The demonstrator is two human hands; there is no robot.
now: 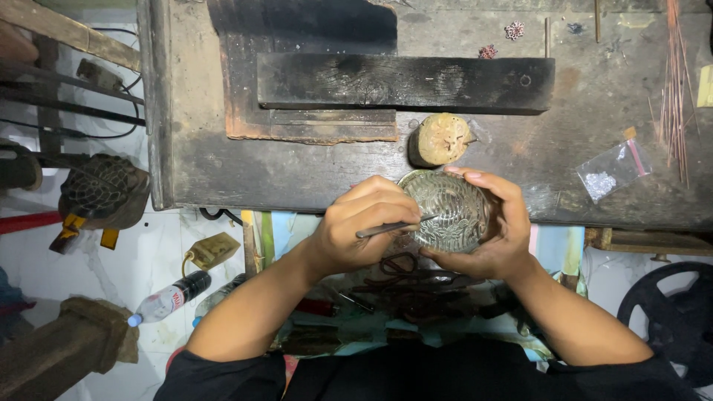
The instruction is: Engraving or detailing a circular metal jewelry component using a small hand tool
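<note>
1. A plastic bottle (168, 298) with a dark cap is seen lying on the pale floor at the lower left, well apart from the work.
2. The left hand (362, 226) is shown closed around a thin metal tool (394, 227), gripped pencil-fashion between thumb and fingers; such a grip is judged to give fine control of the tip.
3. The tool's tip is laid against the face of the silver ornament (448, 212), a rounded piece covered in raised, lace-like patterning, held just at the near edge of the workbench (297, 167).
4. The ornament is cupped from the right and from beneath by the right hand (494, 223), whose fingers are curled over its upper and lower rim; it is thereby steadied and tilted up towards the eyes, it would seem.
5. Just beyond the ornament, a pale rounded lump (440, 139) rests on the bench, in front of a long charred wooden block (405, 82).
6. Two small reddish ornaments (512, 31) are seen lying farther back.
7. Near the right edge, a small clear bag (613, 171) lies beside a bundle of thin copper-coloured wires (674, 82), within easy reach of the right hand.
</note>
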